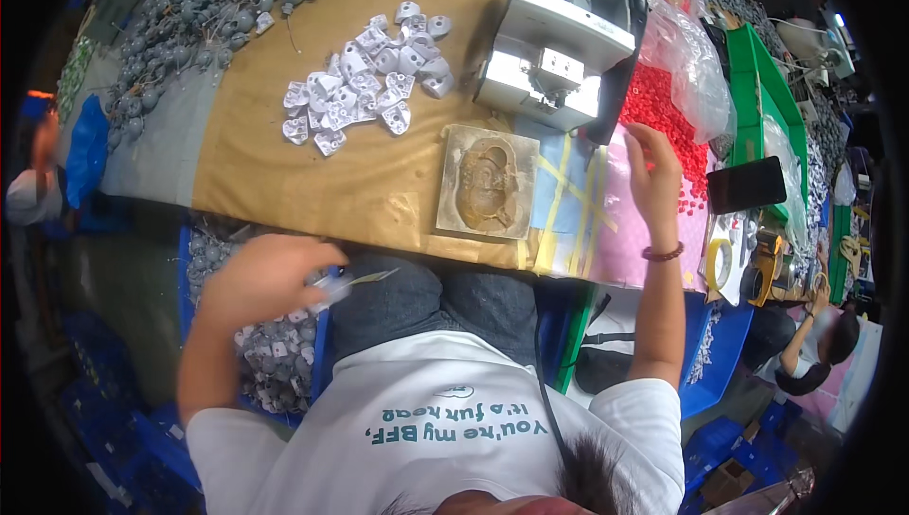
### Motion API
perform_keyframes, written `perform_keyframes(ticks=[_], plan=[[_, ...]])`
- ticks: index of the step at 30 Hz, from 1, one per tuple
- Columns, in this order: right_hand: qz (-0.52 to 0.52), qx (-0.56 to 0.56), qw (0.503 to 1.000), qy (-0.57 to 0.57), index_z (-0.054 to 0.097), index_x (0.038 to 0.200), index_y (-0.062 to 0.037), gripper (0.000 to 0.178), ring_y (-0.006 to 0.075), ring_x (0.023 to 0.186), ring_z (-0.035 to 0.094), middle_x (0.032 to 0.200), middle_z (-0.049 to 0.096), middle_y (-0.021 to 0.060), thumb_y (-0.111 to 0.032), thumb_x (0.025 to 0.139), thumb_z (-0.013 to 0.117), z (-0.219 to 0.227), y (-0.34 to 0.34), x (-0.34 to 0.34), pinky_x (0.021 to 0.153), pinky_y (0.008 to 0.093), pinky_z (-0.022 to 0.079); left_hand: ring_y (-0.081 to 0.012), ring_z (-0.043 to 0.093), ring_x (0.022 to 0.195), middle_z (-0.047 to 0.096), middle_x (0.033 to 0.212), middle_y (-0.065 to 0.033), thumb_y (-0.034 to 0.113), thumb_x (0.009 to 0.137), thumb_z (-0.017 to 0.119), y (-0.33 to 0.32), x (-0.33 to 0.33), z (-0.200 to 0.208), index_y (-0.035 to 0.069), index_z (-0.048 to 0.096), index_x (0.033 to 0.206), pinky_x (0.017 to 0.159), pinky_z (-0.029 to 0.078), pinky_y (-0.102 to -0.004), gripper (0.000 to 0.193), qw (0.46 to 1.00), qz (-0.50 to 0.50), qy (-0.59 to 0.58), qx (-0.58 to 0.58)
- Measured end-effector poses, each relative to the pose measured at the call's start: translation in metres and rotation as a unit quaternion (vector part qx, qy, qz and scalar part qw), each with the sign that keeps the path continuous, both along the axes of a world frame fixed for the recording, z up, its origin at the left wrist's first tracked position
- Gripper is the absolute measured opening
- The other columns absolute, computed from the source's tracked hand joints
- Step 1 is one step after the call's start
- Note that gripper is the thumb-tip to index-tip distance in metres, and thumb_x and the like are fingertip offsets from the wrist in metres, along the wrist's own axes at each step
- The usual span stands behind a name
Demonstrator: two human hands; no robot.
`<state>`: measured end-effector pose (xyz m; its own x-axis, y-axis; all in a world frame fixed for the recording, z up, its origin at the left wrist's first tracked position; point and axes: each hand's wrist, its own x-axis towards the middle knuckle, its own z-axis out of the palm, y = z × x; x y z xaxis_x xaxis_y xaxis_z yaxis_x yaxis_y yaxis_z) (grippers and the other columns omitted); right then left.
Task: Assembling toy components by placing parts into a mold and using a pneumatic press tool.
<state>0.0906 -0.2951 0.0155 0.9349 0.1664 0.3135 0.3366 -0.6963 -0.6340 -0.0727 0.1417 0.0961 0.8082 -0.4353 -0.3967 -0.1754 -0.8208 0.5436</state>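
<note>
My left hand (270, 278) is over the blue bin at my left thigh, its fingers closed on a small whitish piece (333, 290) blurred by motion; a pale thin strip sticks out beside it. My right hand (655, 179) is above the pink sheet, its thumb and fingers apart and nothing visible in them. Small red parts (653, 103) lie heaped just beyond it. Before me a square mold block (490, 182) with a rounded brown hollow rests on the table. Behind it stands a white-and-grey bench machine (559, 51) with a metal fixture.
White plastic housings (365, 79) are piled on the brown-covered table (275, 174). Grey round parts with wires (199, 23) heap up at far left. A black phone (748, 184), yellow tape roll (720, 262) and green crate (757, 79) stand right. Another person (805, 345) sits at far right.
</note>
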Motion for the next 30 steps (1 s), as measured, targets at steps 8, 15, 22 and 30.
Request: perform_keyframes(ticks=[8,15,22,30], plan=[[-0.023,-0.315,0.945,-0.087,0.065,0.109,-0.0052,0.023,0.0347,0.095,0.059,0.099,0.063,0.0152,-0.004,0.086,0.063,-0.047,-0.055,0.028,0.082,0.0445,0.049,-0.0306,0.055,0.104,0.061,0.105,-0.0087,0.007,0.077,0.068,-0.027,0.066,-0.059,0.009,0.068,0.105,0.089,0.047,-0.0405,0.028,0.906,0.06,-0.408,0.091],[0.0,-0.316,0.942,-0.111,0.062,0.096,-0.0023,0.011,0.0346,0.091,0.058,0.094,0.062,0.0152,-0.006,0.086,0.063,-0.047,-0.056,0.04,0.08,0.044,0.049,-0.0326,0.049,0.116,0.058,0.115,-0.0102,0.011,0.076,0.069,-0.041,0.111,-0.087,0.009,0.066,0.097,0.094,0.046,-0.0417,0.021,0.871,0.013,-0.485,0.079],[0.027,-0.338,0.933,-0.123,0.06,0.09,-0.0032,0.008,0.0336,0.088,0.057,0.091,0.06,0.0139,-0.004,0.083,0.063,-0.048,-0.053,0.047,0.077,0.0434,0.049,-0.0288,0.052,0.109,0.056,0.108,-0.009,0.018,0.073,0.08,-0.116,0.088,-0.083,0.01,0.065,0.1,0.089,0.049,-0.0402,0.032,0.945,0.002,-0.301,-0.126],[0.005,-0.14,0.986,-0.089,0.063,0.118,-0.0013,0.027,0.0276,0.093,0.06,0.1,0.059,0.0142,0.005,0.091,0.06,-0.035,-0.059,0.037,0.079,0.0345,0.049,-0.0267,0.057,0.107,0.061,0.109,-0.0092,0.016,0.079,0.078,-0.071,0.131,-0.066,0.006,0.067,0.106,0.09,0.049,-0.0358,0.031,0.922,0.153,-0.256,-0.247]])
